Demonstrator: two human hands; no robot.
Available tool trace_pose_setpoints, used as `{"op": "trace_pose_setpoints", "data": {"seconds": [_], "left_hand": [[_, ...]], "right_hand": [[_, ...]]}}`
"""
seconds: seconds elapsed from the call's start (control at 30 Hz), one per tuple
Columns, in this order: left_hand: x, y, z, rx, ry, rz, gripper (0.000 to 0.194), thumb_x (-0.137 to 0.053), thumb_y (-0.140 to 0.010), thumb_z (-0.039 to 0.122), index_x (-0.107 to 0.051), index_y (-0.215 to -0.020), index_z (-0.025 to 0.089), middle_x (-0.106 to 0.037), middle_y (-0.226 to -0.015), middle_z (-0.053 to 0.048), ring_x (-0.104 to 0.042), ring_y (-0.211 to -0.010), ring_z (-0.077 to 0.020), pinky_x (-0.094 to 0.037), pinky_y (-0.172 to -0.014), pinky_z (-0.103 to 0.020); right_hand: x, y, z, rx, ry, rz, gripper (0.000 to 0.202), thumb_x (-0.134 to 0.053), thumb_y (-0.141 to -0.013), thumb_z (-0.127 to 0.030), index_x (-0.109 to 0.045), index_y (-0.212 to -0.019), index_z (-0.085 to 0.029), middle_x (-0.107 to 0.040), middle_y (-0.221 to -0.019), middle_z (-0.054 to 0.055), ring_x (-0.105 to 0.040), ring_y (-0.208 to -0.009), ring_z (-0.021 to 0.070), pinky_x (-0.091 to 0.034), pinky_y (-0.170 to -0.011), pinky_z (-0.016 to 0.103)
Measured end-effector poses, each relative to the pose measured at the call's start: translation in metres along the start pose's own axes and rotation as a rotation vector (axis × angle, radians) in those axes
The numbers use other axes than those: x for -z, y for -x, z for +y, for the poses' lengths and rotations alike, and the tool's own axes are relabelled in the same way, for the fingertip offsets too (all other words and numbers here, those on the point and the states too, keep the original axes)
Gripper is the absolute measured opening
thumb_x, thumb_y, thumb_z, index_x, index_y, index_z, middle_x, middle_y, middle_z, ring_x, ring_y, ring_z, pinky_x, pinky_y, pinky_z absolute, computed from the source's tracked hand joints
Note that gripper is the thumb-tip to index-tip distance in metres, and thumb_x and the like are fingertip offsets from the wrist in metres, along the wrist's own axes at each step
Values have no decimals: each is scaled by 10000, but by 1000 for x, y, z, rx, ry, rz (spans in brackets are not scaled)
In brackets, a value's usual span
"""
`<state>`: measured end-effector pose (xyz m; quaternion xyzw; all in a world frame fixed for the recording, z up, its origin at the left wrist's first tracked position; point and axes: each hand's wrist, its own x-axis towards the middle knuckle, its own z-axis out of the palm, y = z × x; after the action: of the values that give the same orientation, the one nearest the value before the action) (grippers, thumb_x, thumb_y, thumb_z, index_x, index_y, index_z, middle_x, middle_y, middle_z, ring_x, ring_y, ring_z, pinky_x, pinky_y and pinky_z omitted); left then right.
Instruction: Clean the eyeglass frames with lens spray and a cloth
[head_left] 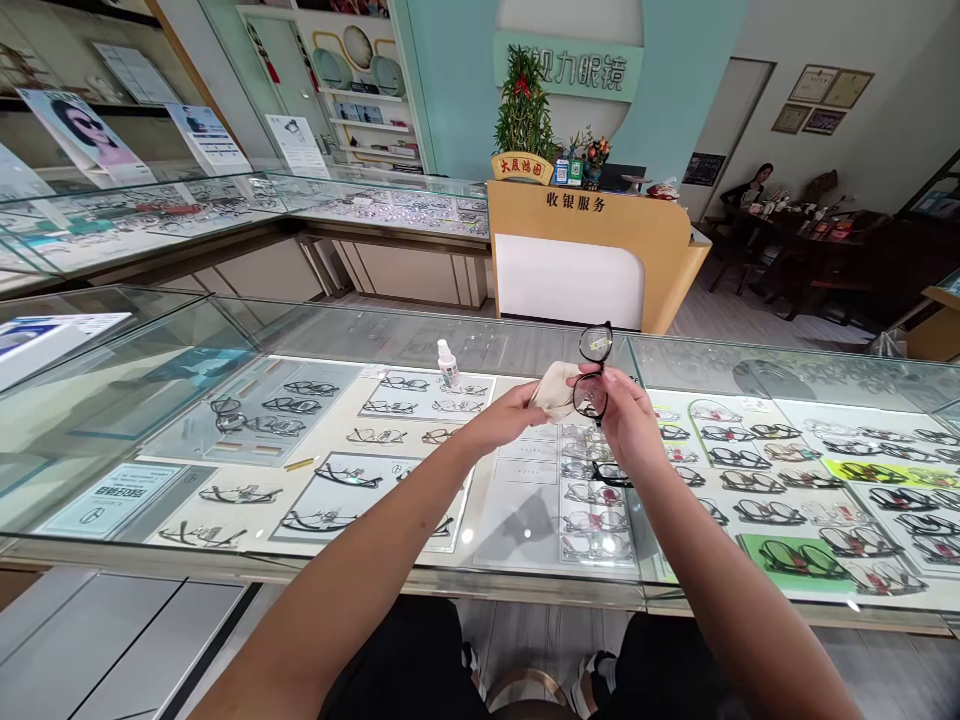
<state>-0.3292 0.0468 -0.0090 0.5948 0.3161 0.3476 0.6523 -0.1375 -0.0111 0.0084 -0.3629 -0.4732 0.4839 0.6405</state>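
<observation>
Above the glass counter, my right hand [628,418] grips a pair of black-framed eyeglasses [597,343] near the bridge, with the frame turned on end and one lens above the other. A label-like mark shows on the upper lens. Just to the left, my left hand [511,415] pinches a pale cream cloth [553,392], which reaches close to the lower lens. Whether the cloth touches that lens I cannot tell. A small white bottle [447,365] stands upright on the counter top, beyond and left of my left hand.
Under the glass of the display counter [517,572] lie many rows of eyeglasses [754,482]. A white sign box [45,340] rests on the left end. Farther off are a wooden cashier desk [592,225] with a plant and a seated person [750,188] at the right.
</observation>
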Motion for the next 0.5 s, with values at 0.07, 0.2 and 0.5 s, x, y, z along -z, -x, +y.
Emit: {"op": "trace_pose_setpoints", "data": {"seconds": [0.07, 0.2, 0.5], "left_hand": [[0, -2, -2, -33, 29, 18, 365, -811, -694, 154, -836, -1051, 226, -765, -982, -33, -604, -881, -204, -442, -781, -293], [-2, -6, -11, -30, 174, 123, 402, -816, -731, 153, -833, -1122, 246, -782, -1041, -42, -631, -921, -204, -460, -781, -296], [4, -14, -22, -124, 275, 334, 281, -917, -807, 408, -813, -957, 194, -728, -914, -33, -581, -809, -141, -447, -764, -272]], "right_hand": [[0, 0, 0, 10, -6, -2, 342, -730, -926, -593, -816, -1050, -286, -835, -987, 60, -748, -1088, 270, -562, -1048, 435], [1, -1, 2, -1, 10, -31, 354, -724, -932, -607, -814, -1048, -285, -835, -1033, 61, -752, -1117, 281, -563, -1052, 444], [1, 1, 5, -104, -65, -60, 355, -782, -904, -598, -832, -1044, -275, -840, -1054, 70, -765, -1081, 269, -597, -981, 409]]}}
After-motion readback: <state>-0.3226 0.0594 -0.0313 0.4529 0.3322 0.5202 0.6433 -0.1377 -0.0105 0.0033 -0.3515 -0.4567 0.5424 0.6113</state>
